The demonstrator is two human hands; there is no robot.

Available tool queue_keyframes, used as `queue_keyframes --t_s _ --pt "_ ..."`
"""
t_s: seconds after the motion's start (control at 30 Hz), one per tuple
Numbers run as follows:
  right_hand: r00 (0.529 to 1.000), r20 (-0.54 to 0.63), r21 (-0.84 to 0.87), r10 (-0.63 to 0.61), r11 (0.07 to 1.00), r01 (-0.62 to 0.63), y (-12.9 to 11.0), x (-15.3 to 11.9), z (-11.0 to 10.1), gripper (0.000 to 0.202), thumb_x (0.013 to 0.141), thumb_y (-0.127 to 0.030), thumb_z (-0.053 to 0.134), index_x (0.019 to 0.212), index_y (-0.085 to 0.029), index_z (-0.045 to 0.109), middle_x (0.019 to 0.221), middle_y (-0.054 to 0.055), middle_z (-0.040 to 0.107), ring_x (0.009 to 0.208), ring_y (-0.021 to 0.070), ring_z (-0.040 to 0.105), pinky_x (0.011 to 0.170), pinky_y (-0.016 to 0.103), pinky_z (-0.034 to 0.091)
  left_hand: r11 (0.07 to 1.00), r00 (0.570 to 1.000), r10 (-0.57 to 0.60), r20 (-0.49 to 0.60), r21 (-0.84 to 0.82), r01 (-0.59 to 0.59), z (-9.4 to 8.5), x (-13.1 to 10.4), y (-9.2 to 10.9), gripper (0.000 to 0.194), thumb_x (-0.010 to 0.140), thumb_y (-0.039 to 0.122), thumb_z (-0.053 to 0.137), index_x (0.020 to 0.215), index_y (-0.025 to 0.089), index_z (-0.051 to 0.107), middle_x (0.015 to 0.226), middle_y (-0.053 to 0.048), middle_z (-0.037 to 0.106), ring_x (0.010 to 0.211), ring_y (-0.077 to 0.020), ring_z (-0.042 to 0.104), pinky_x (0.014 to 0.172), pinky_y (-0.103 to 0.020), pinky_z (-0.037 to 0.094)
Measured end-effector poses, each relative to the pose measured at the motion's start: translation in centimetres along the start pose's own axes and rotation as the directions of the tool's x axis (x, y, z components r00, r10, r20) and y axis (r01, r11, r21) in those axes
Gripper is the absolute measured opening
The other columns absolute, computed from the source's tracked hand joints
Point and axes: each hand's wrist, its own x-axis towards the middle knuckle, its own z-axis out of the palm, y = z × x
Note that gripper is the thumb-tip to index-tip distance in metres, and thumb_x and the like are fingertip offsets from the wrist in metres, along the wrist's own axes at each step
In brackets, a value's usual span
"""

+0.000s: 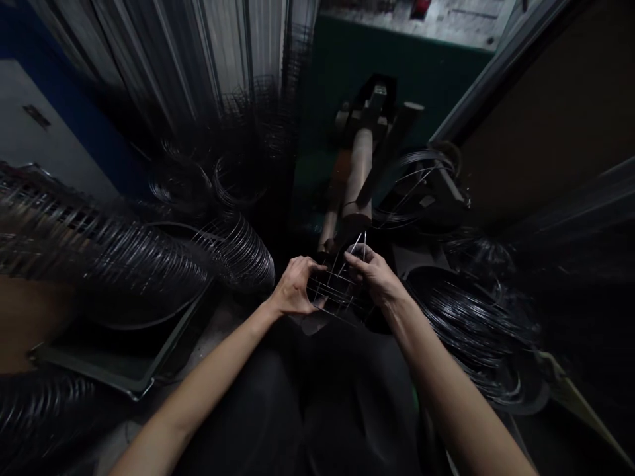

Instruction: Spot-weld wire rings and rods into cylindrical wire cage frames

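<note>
A small wire frame (pixel 337 291) of thin metal rods is held between my two hands, just below the machine's arms. My left hand (pixel 296 287) grips its left side, thumb and fingers on either edge. Pinched in my right hand (pixel 371 270) is a bent wire piece (pixel 364 246) at the frame's upper right; whether it is joined to the frame I cannot tell. Directly beyond my hands, the long cylindrical arm (pixel 361 165) of a green machine (pixel 320 86) points toward me.
Stacked wire rings (pixel 238 254) stand at the left, beside a green-edged tray (pixel 143 380). A large wire coil (pixel 471 324) lies to the right, with another coil (pixel 421 165) behind it. Corrugated metal (pixel 233 46) rises at the back left.
</note>
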Motion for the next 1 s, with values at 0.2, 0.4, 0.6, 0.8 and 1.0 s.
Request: queue_keyframes --t_s 0.2,0.4,0.6,0.8,1.0 --pt "1.0 -0.005 0.022 0.008 1.0 -0.008 -0.5 2.3 0.5 0.051 0.043 -0.041 0.084 0.076 -0.018 0.053 0.057 -0.007 0.051 0.043 0.0028 0.037 0.037 0.015 0.026 0.999 0.998 -0.033 -0.056 0.005 0.033 0.0 1.0 -1.3 0.052 0.064 0.034 0.064 0.107 0.014 0.045 0.096 -0.01 0.055 0.089 -0.0239 0.055 0.08 -0.041 0.046" --pt "1.0 -0.007 0.007 -0.02 1.0 0.02 -0.4 3.5 0.4 0.049 0.043 -0.041 0.083 0.071 -0.019 0.05 0.051 -0.008 0.045 0.041 0.0033 0.033 0.037 0.017 0.022 0.998 0.997 -0.061 -0.04 -0.03 0.06 -0.1 1.7 -2.1 0.054 0.064 0.034 0.066 0.109 0.015 0.044 0.099 -0.01 0.056 0.093 -0.0246 0.055 0.084 -0.041 0.045" --pt "1.0 -0.013 0.005 -0.005 1.0 0.005 -0.3 4.4 0.3 0.05 0.043 -0.039 0.083 0.077 -0.019 0.053 0.052 -0.007 0.047 0.041 0.0033 0.033 0.037 0.018 0.021 0.996 0.997 -0.079 -0.019 -0.045 0.078 -0.1 2.4 -2.6 0.054 0.062 0.034 0.067 0.108 0.015 0.046 0.099 -0.01 0.056 0.094 -0.0254 0.055 0.085 -0.041 0.045" --pt "0.999 0.025 -0.031 -0.024 0.999 0.025 0.0 5.4 0.0 0.048 0.048 -0.045 0.081 0.075 -0.02 0.049 0.045 -0.01 0.039 0.036 0.0036 0.027 0.035 0.019 0.019 0.995 0.996 -0.093 0.001 -0.022 0.093 -0.4 3.0 -2.9 0.053 0.062 0.034 0.068 0.106 0.016 0.047 0.1 -0.009 0.057 0.094 -0.0246 0.056 0.087 -0.041 0.044" --pt "1.0 0.022 -0.021 -0.022 1.0 0.022 0.6 4.9 0.5 0.042 0.055 -0.044 0.078 0.073 -0.022 0.048 0.044 -0.009 0.038 0.035 0.0044 0.028 0.033 0.02 0.018 0.997 0.997 -0.072 0.019 -0.011 0.072 -1.1 3.2 -2.6 0.049 0.061 0.031 0.07 0.102 0.015 0.048 0.095 -0.007 0.059 0.086 -0.0217 0.057 0.083 -0.039 0.045"
